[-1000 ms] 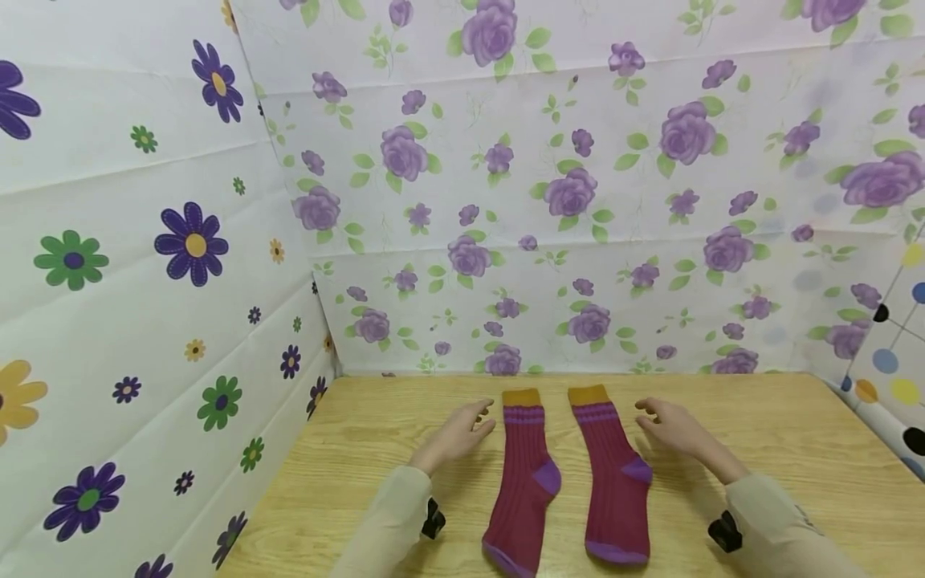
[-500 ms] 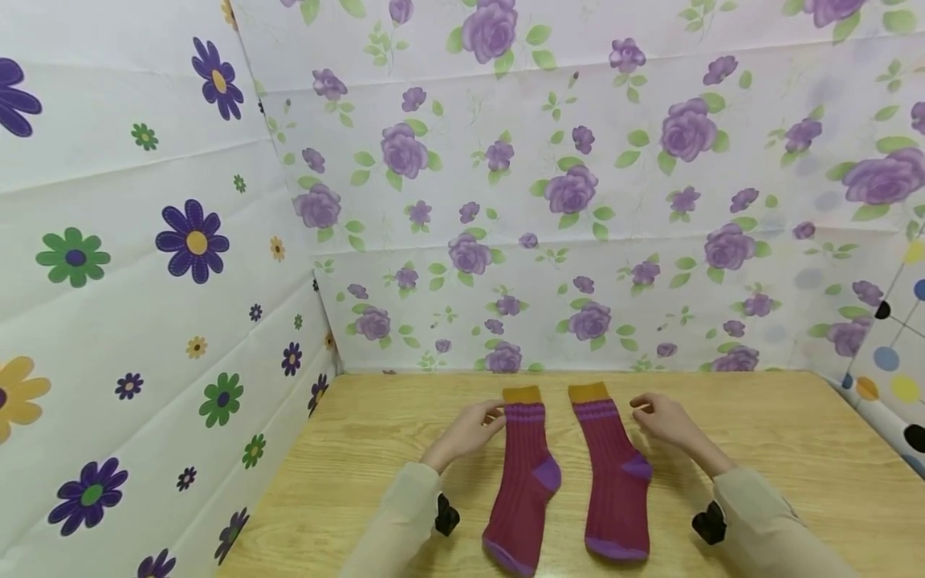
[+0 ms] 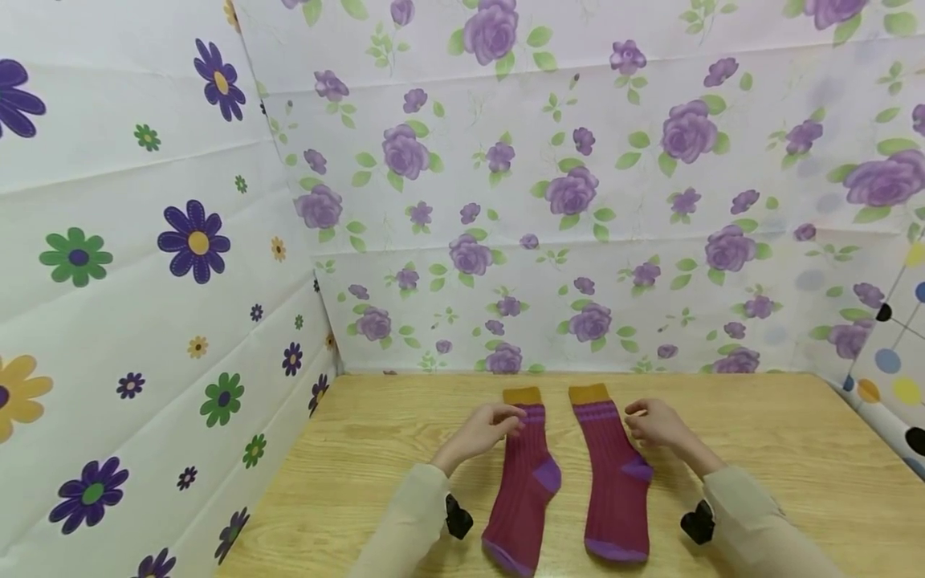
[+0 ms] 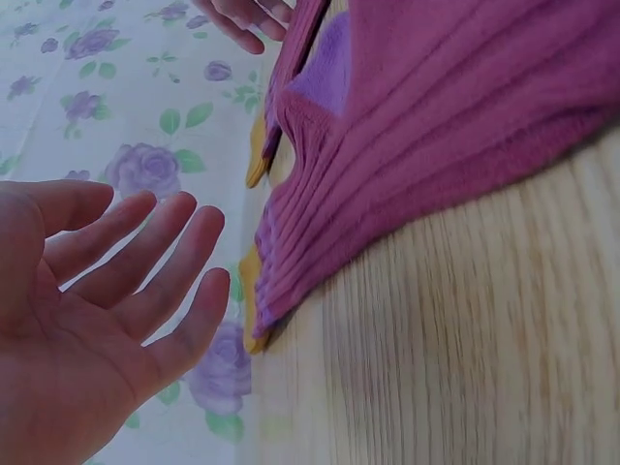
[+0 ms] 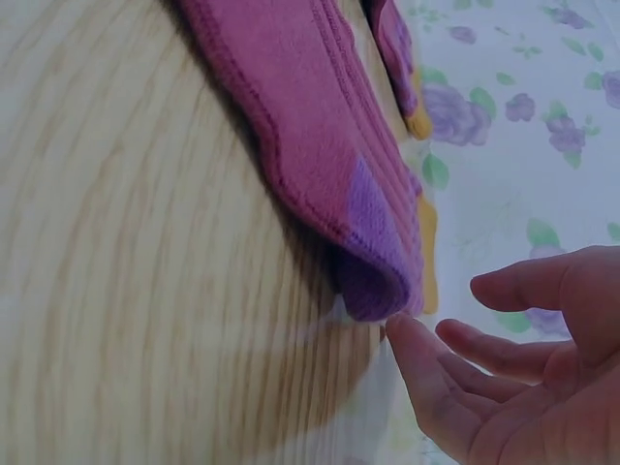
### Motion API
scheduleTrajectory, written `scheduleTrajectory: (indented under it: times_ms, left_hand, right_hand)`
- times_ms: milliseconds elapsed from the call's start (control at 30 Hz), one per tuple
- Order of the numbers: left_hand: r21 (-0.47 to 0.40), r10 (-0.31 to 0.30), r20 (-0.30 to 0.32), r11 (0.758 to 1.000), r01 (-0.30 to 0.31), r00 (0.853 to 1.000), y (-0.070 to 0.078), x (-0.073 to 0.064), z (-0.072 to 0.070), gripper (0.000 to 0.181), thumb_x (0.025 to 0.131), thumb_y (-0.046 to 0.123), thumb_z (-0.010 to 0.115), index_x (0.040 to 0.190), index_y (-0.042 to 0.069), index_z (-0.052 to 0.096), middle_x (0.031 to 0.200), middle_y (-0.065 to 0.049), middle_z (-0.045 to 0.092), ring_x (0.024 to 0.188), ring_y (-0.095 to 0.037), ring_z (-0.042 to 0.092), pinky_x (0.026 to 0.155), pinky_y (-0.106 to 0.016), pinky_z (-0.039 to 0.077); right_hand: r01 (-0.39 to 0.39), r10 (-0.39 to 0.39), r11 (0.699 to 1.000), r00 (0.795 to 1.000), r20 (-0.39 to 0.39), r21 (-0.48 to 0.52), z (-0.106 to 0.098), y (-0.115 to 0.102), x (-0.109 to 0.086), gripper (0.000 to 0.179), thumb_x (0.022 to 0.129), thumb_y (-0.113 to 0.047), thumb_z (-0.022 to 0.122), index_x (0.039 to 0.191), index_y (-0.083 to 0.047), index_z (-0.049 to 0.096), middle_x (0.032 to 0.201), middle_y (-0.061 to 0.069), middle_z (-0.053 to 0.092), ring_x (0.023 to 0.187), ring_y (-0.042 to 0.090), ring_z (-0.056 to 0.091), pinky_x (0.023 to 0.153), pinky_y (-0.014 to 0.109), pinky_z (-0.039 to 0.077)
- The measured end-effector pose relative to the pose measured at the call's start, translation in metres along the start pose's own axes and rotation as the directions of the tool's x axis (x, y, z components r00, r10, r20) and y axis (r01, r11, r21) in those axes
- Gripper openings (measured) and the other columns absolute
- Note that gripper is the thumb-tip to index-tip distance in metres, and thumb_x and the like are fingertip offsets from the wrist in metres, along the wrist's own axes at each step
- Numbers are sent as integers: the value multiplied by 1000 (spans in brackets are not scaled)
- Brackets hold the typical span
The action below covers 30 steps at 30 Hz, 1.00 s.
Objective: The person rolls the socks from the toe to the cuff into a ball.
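Note:
Two maroon ribbed socks lie flat side by side on the wooden table, each with a mustard cuff, purple stripes, and a purple heel and toe. Over the upper leg of the left sock (image 3: 522, 490) is my left hand (image 3: 486, 429), fingers loosely bent and holding nothing; the left wrist view shows its spread fingers (image 4: 160, 257) short of the cuff. Just right of the right sock (image 3: 616, 490), my right hand (image 3: 658, 424) has relaxed fingers. In the right wrist view one fingertip (image 5: 399, 327) comes right at the purple heel (image 5: 373, 262).
The wooden table (image 3: 347, 482) runs back to a wall sheet (image 3: 448, 201) printed with purple roses. A daisy-print sheet (image 3: 144, 321) stands along the left, and a dotted sheet (image 3: 892, 361) along the right. Black wrist cameras sit under both sleeves.
My left hand has moved right, from beside the left sock to over its upper leg. My right hand has shifted slightly left towards the right sock. Both socks lie where they were.

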<state>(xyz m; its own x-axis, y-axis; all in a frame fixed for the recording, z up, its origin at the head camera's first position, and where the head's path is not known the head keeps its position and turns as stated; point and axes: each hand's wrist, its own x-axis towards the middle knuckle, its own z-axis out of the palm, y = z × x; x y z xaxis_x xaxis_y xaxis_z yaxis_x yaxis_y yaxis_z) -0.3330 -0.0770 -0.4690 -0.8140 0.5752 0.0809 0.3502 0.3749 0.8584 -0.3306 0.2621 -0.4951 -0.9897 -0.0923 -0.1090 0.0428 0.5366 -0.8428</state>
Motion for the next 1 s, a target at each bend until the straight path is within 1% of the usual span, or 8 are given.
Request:
scheduleTrajectory:
  times_ms: [167,267,400,533,667,800,900,1000]
  left_hand:
    - [-54,-34,42,998,36,999,6,3,4,35,103,17,46,126,-5,59,117,-26,65,106,-38,65,90,-51,51]
    - [-59,-63,70,996,67,996,11,4,6,35,103,19,47,126,-4,60,115,-24,67,105,-36,66,89,-50,52]
    - [-136,-108,107,983,122,988,14,6,11,36,103,20,47,127,-3,59,116,-23,67,106,-35,66,91,-50,51]
    - [-243,-145,149,954,179,978,14,7,15,35,103,21,48,127,-1,59,117,-23,65,106,-35,66,90,-48,52]
    - [-293,-166,197,931,219,966,14,10,20,38,103,22,48,130,-3,57,120,-27,63,106,-36,65,89,-46,54]
    - [-307,-175,225,921,240,959,15,12,25,40,103,23,47,131,-5,54,122,-30,60,108,-38,64,89,-47,53]
    - [-301,-182,231,921,248,956,17,13,27,40,103,22,47,131,-6,54,123,-30,60,109,-38,64,89,-46,53]
    - [-296,-180,245,922,250,953,20,15,29,41,103,22,47,132,-6,54,124,-30,60,111,-40,62,90,-48,53]
  right_hand:
    - [-29,29,999,1000,9,15,3,-3,5,44,93,-9,54,128,17,46,73,9,61,56,9,50,53,27,48]
    - [-42,42,999,999,10,-3,6,-4,6,47,92,-11,59,128,17,46,67,5,58,53,9,48,52,27,47]
    - [-32,30,996,999,-19,-87,9,-6,5,49,88,-13,67,123,17,51,71,8,60,55,12,55,54,29,50]
    - [-4,-7,983,998,-58,-183,13,-5,4,48,82,-16,74,112,17,56,77,12,61,58,15,58,55,29,49]
    - [-4,-21,967,995,-96,-253,18,-6,4,47,77,-15,78,106,15,56,84,18,63,68,21,58,61,33,49]
    - [3,-45,948,991,-125,-318,20,-6,6,45,76,-17,78,101,15,58,96,25,63,79,27,57,70,40,51]
    - [6,-48,952,991,-127,-306,22,-4,11,30,80,-19,75,75,5,56,70,13,57,63,19,50,57,33,45]
    - [7,-44,964,990,-134,-265,23,0,15,39,83,-19,72,58,-10,43,54,-3,37,51,11,34,49,25,31]
